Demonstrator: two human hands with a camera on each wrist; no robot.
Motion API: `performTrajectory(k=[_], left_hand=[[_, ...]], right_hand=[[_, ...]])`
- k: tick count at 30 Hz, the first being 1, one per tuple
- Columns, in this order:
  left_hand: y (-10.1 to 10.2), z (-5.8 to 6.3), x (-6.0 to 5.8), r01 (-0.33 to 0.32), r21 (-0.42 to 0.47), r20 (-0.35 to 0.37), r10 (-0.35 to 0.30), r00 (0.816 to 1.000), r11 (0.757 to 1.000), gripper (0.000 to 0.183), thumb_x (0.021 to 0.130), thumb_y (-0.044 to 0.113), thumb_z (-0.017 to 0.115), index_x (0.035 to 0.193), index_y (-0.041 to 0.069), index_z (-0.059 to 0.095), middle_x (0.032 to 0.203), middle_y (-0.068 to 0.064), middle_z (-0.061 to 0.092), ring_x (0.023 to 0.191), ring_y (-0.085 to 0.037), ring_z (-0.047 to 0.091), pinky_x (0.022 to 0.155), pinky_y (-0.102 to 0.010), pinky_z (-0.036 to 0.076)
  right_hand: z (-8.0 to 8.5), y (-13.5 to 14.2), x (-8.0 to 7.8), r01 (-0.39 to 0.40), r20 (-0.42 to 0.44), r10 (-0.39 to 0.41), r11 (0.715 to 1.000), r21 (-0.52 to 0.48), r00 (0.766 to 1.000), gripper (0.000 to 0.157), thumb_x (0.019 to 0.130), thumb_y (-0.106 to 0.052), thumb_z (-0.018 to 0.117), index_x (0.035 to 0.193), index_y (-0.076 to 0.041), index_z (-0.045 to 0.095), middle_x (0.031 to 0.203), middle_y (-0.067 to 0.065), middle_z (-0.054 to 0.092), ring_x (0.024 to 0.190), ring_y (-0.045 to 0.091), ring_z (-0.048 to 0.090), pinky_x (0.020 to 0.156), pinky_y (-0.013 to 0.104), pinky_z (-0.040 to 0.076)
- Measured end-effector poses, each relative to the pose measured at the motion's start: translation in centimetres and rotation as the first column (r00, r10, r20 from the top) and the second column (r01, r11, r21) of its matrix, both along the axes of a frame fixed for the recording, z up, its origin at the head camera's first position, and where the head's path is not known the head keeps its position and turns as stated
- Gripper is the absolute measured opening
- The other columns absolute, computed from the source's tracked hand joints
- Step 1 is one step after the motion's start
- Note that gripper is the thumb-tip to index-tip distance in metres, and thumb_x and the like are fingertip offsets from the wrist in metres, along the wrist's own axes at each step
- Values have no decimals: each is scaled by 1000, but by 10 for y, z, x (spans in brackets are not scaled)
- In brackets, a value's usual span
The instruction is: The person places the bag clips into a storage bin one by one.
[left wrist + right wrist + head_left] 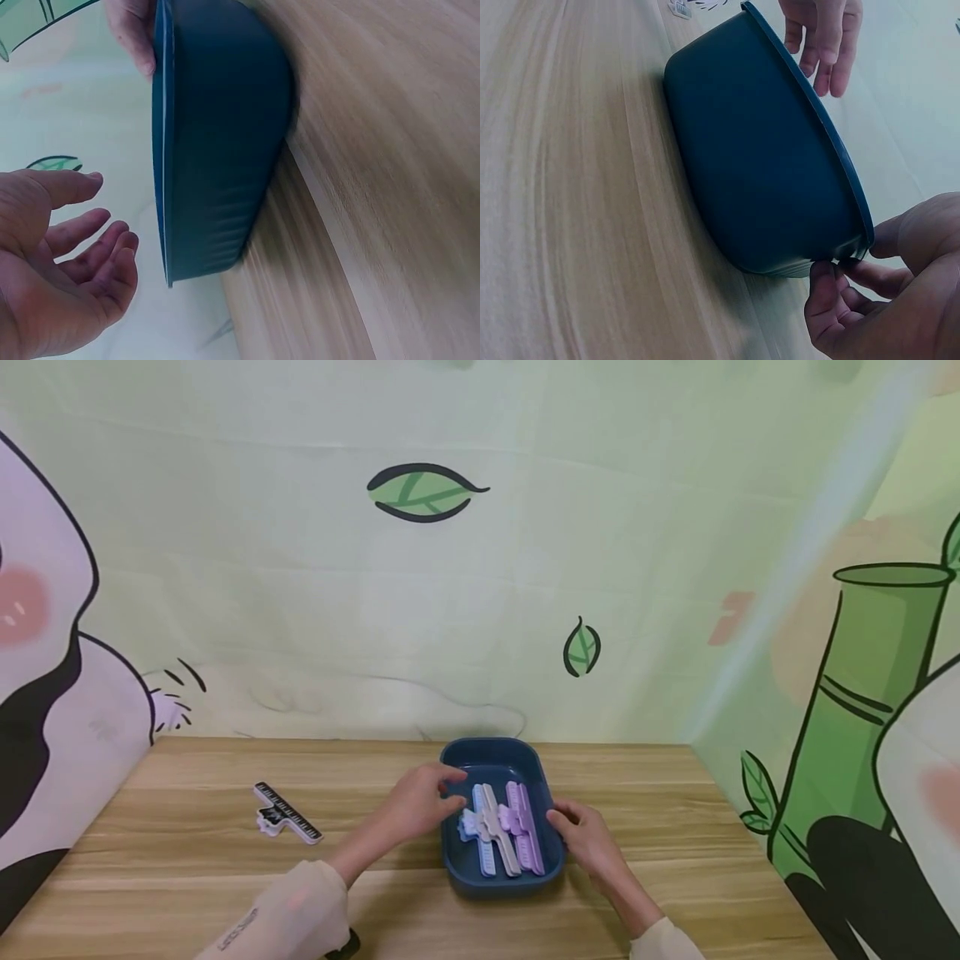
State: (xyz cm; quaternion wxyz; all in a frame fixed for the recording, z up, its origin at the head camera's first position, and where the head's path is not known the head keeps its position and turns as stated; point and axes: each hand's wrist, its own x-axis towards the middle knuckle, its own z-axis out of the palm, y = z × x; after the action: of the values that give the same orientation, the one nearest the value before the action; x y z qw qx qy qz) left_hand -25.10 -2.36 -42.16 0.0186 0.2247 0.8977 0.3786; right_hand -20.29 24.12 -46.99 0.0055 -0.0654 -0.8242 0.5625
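Note:
A dark blue plastic basin [468, 887] sits on the table, holding a blue clip [487, 858], a grey clip [507, 853] and a purple clip [531, 835] side by side. My left hand [431, 800] hovers at the basin's left rim, its fingers apart and loosely bent; the left wrist view shows nothing between them. At the right side, my right hand [588, 837] pinches the rim; the right wrist view has the thumb over the edge and fingers beneath it. A black-and-white clip with piano-key markings [288, 812] lies on the table to the left.
The wood-grain table [390, 902] ends at a pale green backdrop [300, 610] printed with leaves and bamboo. The basin stands near the table's back edge. Backdrop sides rise at left and right.

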Motion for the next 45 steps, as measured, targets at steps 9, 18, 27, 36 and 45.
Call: performTrajectory(k=[9, 18, 27, 36, 45], left_hand=[[-22, -2, 2, -84, 108, -23, 87, 996, 991, 31, 94, 6, 74, 125, 1, 72, 120, -14, 72, 104, -28, 66, 80, -38, 58], [-56, 5, 7, -110, 123, -117, 124, 985, 986, 33, 96, 8, 73, 127, -2, 69, 122, -18, 72, 104, -32, 68, 85, -45, 58], [-95, 16, 11, -152, 156, -123, 172, 977, 976, 36, 99, 11, 69, 133, -1, 66, 127, -19, 68, 104, -30, 68, 83, -44, 57], [-123, 21, 16, -218, 193, -137, 246, 959, 957, 38, 100, 11, 67, 136, -1, 64, 128, -19, 68, 106, -30, 68, 88, -47, 55], [-151, 22, 20, -267, 202, -160, 300, 940, 942, 39, 100, 10, 68, 136, -3, 63, 127, -21, 68, 107, -32, 68, 89, -48, 55]], right_hand=[[2, -1, 1, -2, -2, 2, 1000, 15, 1000, 32, 106, -10, 56, 132, 8, 64, 122, 22, 66, 100, 27, 65, 88, 42, 58], [0, -1, 0, 2, -8, -2, 1000, 5, 1000, 32, 106, -9, 56, 131, 9, 63, 121, 22, 66, 102, 31, 65, 88, 45, 57], [1, -2, -1, 7, -4, -7, 1000, 17, 1000, 32, 107, -9, 55, 132, 10, 63, 123, 24, 66, 104, 31, 65, 90, 45, 56], [2, -1, 0, 4, -3, -4, 1000, 17, 1000, 32, 106, -8, 55, 131, 10, 63, 120, 21, 66, 101, 29, 64, 86, 41, 57], [2, -2, 1, -8, -24, 8, 1000, -10, 1000, 30, 105, -5, 56, 128, 12, 64, 112, 21, 69, 95, 27, 66, 76, 33, 57]])
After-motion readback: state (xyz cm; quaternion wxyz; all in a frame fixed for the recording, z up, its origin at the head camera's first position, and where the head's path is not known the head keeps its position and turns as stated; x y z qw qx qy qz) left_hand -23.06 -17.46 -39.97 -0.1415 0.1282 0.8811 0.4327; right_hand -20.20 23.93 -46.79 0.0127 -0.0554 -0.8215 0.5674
